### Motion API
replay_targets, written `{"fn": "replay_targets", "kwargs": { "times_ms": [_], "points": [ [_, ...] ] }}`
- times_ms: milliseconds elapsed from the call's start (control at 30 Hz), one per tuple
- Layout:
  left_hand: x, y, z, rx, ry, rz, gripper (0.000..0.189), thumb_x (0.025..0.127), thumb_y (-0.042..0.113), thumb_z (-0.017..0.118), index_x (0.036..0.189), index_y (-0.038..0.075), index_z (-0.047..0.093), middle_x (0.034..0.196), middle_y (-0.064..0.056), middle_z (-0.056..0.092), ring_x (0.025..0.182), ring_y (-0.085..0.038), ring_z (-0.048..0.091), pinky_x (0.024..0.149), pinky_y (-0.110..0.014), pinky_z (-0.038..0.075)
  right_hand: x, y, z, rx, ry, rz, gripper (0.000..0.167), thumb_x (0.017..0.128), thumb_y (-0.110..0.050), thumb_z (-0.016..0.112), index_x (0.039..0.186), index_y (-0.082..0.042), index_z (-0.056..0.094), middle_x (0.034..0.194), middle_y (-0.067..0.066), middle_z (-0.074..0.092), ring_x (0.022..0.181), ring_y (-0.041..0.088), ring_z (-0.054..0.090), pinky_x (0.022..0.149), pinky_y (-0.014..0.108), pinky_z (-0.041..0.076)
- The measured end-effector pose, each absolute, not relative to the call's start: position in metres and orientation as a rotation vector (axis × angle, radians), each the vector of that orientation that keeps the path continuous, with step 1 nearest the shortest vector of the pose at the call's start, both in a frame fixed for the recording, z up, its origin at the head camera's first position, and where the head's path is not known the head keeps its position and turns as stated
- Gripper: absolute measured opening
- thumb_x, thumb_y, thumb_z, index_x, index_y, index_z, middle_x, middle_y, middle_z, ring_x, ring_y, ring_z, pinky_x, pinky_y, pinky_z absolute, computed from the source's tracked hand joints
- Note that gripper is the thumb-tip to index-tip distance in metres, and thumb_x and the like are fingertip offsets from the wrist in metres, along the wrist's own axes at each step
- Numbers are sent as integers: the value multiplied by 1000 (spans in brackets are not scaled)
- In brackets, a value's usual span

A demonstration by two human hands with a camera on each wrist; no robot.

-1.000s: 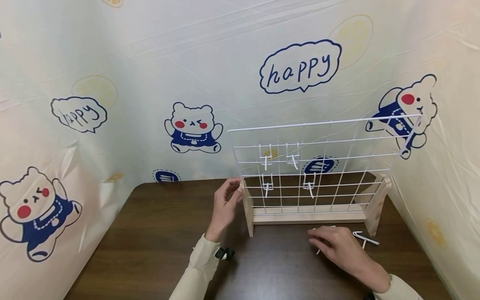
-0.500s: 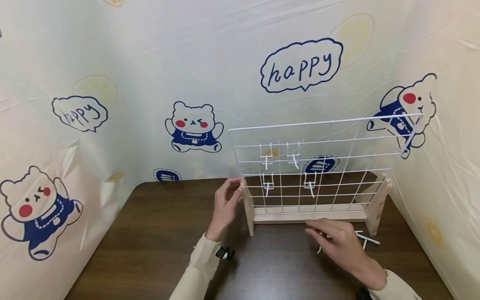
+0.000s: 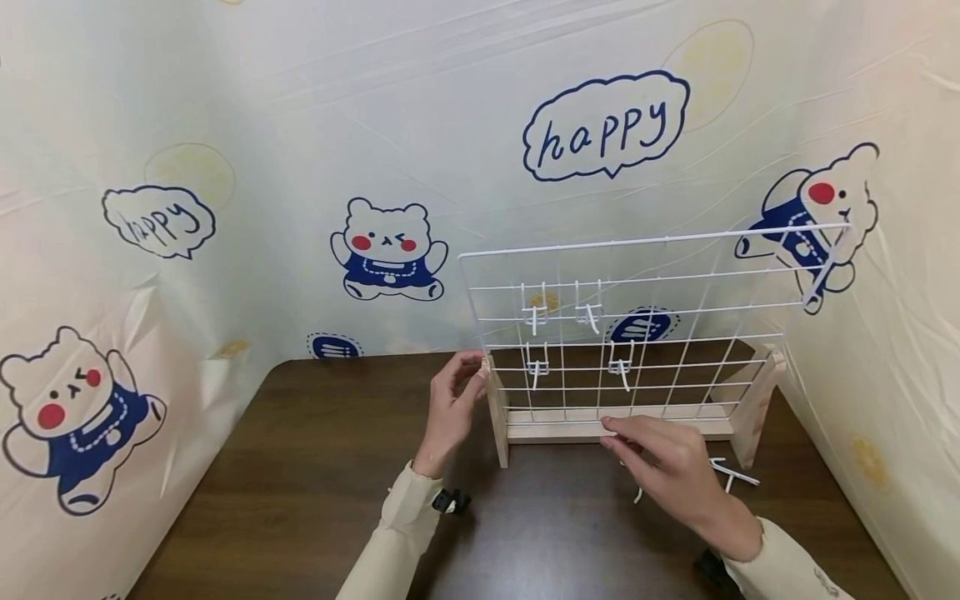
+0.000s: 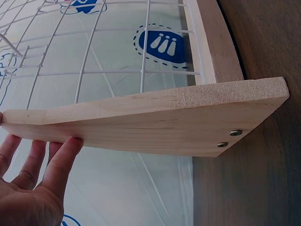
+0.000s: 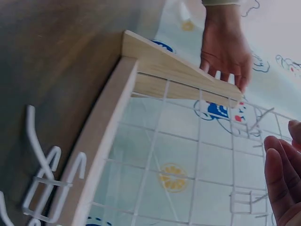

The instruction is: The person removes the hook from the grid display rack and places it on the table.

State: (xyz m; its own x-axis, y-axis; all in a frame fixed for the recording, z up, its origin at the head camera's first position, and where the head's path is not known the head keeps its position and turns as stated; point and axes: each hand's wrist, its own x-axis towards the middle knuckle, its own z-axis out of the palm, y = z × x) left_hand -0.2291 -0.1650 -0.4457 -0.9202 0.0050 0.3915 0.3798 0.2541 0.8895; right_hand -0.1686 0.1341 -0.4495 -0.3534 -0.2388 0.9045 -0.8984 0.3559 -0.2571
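My left hand (image 3: pixel 448 417) holds the upper end of the left wooden side panel (image 4: pixel 122 122), with fingertips against its outer face. Between the two side panels leans a white wire grid (image 3: pixel 667 242). Several white display hooks (image 3: pixel 588 315) hang on the left half of that grid. My right hand (image 3: pixel 671 462) hovers in front of the wooden base bar (image 3: pixel 555 431), thumb and forefinger extended with a small gap; no thing shows in the gap. Below it, white hooks (image 5: pixel 47 183) lie on the table, partly hidden by the hand in the head view.
To the right, another white hook (image 3: pixel 733 473) lies near the foot of the right side panel (image 3: pixel 757 408). The brown wood table (image 3: pixel 300 475) meets a printed cloth backdrop (image 3: pixel 300 167) at the back and both sides.
My right hand has risen from the loose hooks, moving slightly left and up toward the base bar. The left hand and the grid stay where they are.
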Motion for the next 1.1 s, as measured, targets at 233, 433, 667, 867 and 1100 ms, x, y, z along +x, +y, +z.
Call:
{"fn": "replay_targets", "kwargs": {
  "times_ms": [233, 433, 667, 867, 1100],
  "points": [
    [-230, -165, -447, -361, -2226, -1712, 21, 105, 14, 59, 123, 10, 68, 120, -14, 71, 113, -29, 69, 83, -39, 65, -173, 135, -428, 976, -1788, 962, 35, 104, -32, 64, 98, -2, 81, 83, 10, 80, 65, 9, 71, 60, 15, 55],
    [-229, -166, -446, -366, -2224, -1711, 22, 105, 13, 58, 124, 9, 68, 121, -15, 70, 113, -30, 69, 82, -35, 65, -177, 135, -415, 962, -1748, 948, 34, 103, -31, 66, 96, -1, 81, 80, 11, 79, 60, 7, 66, 56, 16, 52],
    [-229, -166, -447, -367, -2225, -1704, 22, 105, 13, 58, 124, 9, 68, 121, -15, 71, 111, -30, 69, 82, -37, 65, -181, 134, -401, 952, -1760, 935, 34, 103, -33, 66, 98, -2, 81, 80, 9, 79, 58, 4, 62, 55, 18, 51],
    [-230, -166, -448, -380, -2218, -1701, 22, 105, 13, 59, 125, 9, 68, 121, -15, 71, 110, -29, 69, 83, -39, 65, -186, 136, -389, 935, -1784, 934, 37, 103, -35, 65, 100, -1, 80, 83, 10, 80, 59, 6, 65, 58, 13, 53],
    [-229, -167, -448, -363, -2216, -1711, 21, 105, 13, 59, 123, 9, 69, 119, -15, 71, 110, -29, 70, 83, -41, 65, -192, 138, -379, 903, -1802, 908, 40, 103, -38, 65, 101, -1, 80, 86, 11, 80, 61, 9, 67, 61, 11, 53]
  ]
}}
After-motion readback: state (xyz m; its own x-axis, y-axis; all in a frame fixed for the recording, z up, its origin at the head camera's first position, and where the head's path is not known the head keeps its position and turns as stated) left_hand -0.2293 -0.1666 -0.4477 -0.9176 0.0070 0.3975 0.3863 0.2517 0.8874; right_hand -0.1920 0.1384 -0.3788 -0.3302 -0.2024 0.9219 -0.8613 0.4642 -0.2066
